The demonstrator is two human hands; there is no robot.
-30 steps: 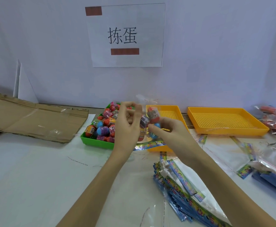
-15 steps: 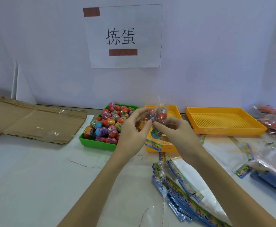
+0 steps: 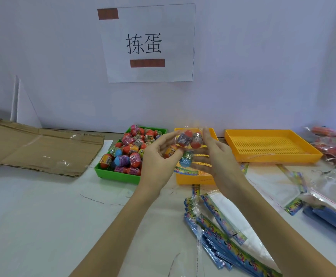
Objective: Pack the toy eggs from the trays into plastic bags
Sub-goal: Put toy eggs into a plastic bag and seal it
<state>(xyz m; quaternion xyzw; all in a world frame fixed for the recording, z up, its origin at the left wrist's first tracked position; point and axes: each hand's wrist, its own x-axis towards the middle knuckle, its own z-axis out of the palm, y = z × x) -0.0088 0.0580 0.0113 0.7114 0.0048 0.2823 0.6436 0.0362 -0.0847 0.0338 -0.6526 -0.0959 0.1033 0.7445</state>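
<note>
Above the near edge of the middle yellow tray (image 3: 195,179), a clear plastic bag (image 3: 187,148) holding several toy eggs (image 3: 185,137) is gripped between the left hand (image 3: 159,162) and the right hand (image 3: 220,158). More eggs are heaped in the green tray (image 3: 115,173) toward the desk's back edge, and empty bags (image 3: 223,232) are stacked at its front edge.

A packing workstation: labelled wall sign (image 3: 147,44), sorting trays (image 3: 270,146), stacked bags (image 3: 223,226).
</note>
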